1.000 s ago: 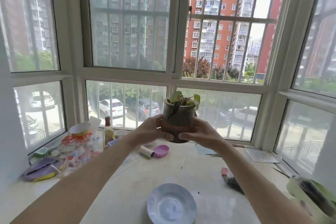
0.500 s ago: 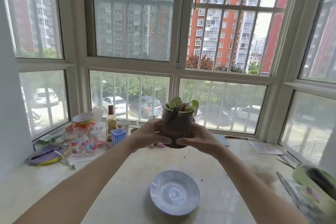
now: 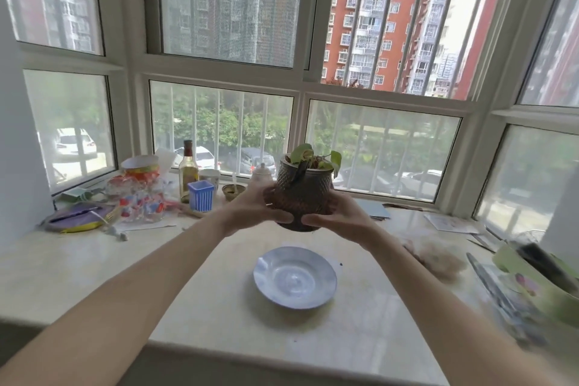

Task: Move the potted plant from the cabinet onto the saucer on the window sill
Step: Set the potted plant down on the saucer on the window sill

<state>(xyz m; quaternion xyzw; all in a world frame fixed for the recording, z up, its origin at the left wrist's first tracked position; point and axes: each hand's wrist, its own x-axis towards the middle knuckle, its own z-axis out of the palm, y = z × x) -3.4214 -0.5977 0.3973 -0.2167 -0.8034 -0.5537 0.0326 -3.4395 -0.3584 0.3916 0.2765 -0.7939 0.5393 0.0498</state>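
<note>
Two hands, left hand [image 3: 255, 213] and right hand [image 3: 340, 218], hold potted plant [image 3: 304, 189] above saucer [image 3: 295, 276]

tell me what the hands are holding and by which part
Both hands, left hand and right hand, hold the potted plant by the pot's lower sides, fingers under its base.

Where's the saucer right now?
Head view: the saucer lies empty on the window sill, centre foreground, below the potted plant held in the air by left hand and right hand.
</note>
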